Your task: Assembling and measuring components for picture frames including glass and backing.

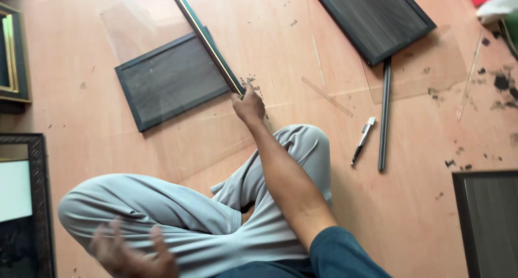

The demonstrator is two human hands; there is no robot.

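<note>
While the right hand [249, 104] clenches its lower end, the frame strip [205, 38] slants up-left; left hand [132, 253] blurred, grip unclear.

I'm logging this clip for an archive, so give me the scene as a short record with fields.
setting: person seated on a wooden floor
right hand: grip closed on the end of a long frame strip
left hand: blurred, fingers spread, holding nothing, over the knee
near right hand: dark panel, clear sheet
other things: second dark panel, marker pen, dark rod
</note>
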